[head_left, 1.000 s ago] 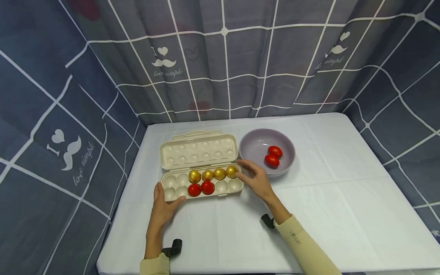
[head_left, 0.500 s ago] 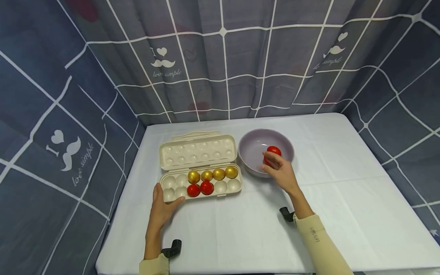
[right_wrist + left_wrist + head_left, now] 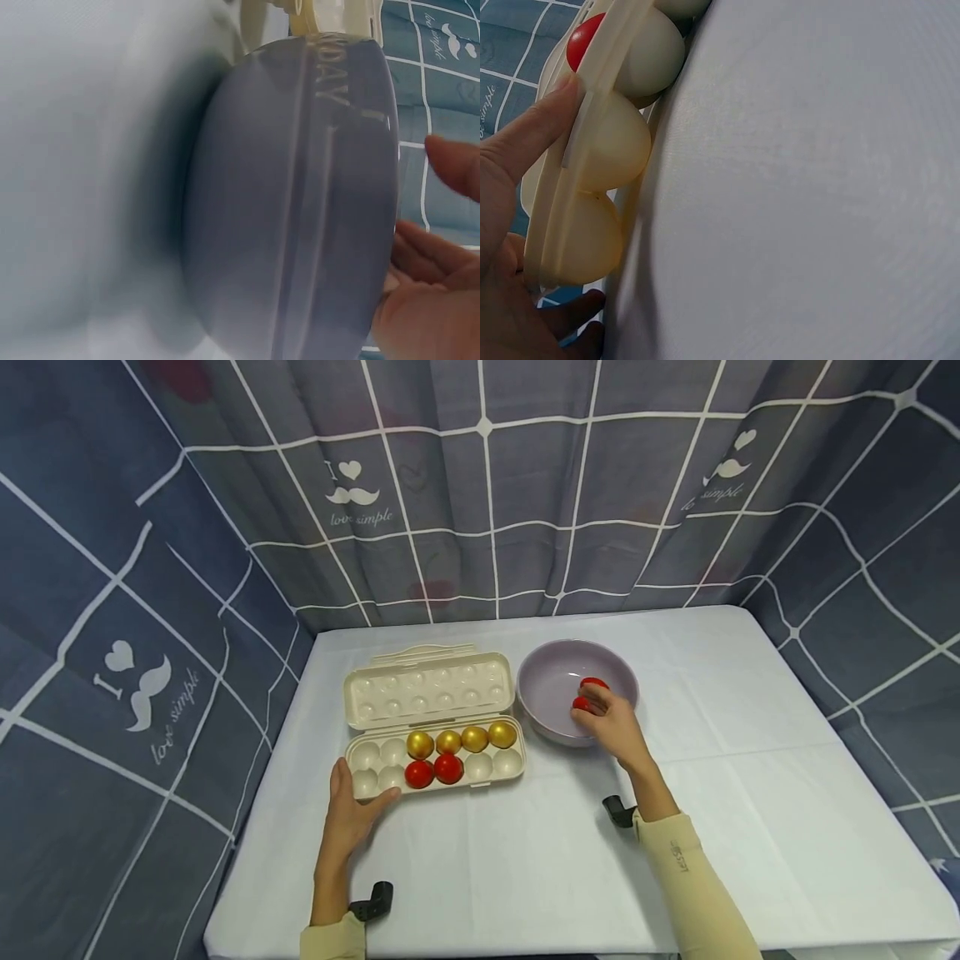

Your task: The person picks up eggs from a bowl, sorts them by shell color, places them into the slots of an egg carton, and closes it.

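Note:
A cream egg carton (image 3: 487,781) lies with its lid laid back. Several gold eggs (image 3: 474,739) fill the right of its back row; two red eggs (image 3: 448,768) sit in the front row. My left hand (image 3: 351,814) grips the carton's left front corner, thumb (image 3: 536,135) along the front rim and other fingers around the end. My right hand (image 3: 617,727) reaches into the mauve bowl (image 3: 547,693), thumb and fingers spread over two red eggs (image 3: 581,702), which they partly cover. In the right wrist view, the thumb (image 3: 456,166) shows above the rim while the fingertips are hidden behind it.
The carton lid (image 3: 427,689) lies behind the egg cups, close to the bowl's left side. White cloth (image 3: 510,877) covers the table. Grey checked curtains (image 3: 525,493) hang behind and at both sides.
My right hand has left the last gold egg at the carton's right end, moved right to the bowl and lowered a little into it. The left hand stays at the carton's corner.

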{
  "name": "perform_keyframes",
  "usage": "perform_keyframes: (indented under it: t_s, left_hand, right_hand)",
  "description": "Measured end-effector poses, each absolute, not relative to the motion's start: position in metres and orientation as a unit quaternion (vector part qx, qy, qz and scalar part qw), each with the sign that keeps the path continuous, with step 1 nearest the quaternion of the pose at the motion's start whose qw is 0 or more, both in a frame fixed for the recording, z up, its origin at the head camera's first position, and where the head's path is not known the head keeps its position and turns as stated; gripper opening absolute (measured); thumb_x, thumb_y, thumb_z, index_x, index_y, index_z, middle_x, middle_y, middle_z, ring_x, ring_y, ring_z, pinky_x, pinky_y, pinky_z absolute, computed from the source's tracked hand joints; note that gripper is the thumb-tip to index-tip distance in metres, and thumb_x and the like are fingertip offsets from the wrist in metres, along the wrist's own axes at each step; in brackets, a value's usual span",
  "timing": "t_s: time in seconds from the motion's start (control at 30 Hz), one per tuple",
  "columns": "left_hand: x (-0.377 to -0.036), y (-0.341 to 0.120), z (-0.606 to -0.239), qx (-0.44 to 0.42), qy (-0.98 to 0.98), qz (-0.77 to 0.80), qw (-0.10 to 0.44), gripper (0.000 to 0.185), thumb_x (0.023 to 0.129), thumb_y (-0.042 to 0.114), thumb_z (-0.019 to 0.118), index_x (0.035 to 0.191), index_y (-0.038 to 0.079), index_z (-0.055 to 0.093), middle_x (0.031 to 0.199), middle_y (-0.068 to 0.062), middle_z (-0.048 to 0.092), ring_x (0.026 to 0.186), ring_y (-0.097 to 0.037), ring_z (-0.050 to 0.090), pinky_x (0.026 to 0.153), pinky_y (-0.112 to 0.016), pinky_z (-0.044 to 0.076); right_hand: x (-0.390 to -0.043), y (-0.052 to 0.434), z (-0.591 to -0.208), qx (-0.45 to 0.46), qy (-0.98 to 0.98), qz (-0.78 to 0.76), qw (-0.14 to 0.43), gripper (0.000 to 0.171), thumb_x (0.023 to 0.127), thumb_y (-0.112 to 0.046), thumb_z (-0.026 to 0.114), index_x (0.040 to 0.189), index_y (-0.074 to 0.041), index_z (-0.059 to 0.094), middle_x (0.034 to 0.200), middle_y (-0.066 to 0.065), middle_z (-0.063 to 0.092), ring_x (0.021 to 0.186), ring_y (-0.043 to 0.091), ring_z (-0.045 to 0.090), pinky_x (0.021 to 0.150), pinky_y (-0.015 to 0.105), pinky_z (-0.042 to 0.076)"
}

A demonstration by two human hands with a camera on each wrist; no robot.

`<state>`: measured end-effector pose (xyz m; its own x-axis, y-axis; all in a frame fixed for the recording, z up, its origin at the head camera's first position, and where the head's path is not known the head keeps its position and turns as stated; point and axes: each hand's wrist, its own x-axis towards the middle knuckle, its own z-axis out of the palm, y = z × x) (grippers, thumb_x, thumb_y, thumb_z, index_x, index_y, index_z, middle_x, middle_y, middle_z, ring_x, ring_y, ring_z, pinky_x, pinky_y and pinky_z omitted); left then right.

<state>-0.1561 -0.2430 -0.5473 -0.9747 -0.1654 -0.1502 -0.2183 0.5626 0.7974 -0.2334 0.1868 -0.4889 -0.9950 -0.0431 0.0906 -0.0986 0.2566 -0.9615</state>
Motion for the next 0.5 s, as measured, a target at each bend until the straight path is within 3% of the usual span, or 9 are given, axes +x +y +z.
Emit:
perform_keyframes:
  t_s: [0.5]
  left_hand:
    - [-0.156,-0.243,-0.544,-0.104,0.883,0.456,0.032,0.126,0.082,0.046,0.079,0.154,0.001,-0.014,0.162,-0.019,-0.013,0.148,-0.040,-0.005,0.116,-0.058,0.008]
  right_hand:
    - [-0.259,0.184,-0.488,0.019,-0.861,0.508,0.001,0.046,0.089,-0.001,0.066,0.129,0.016,0.052,0.129,0.033,0.056,0.122,0.043,0.054,0.105,0.050,0.041]
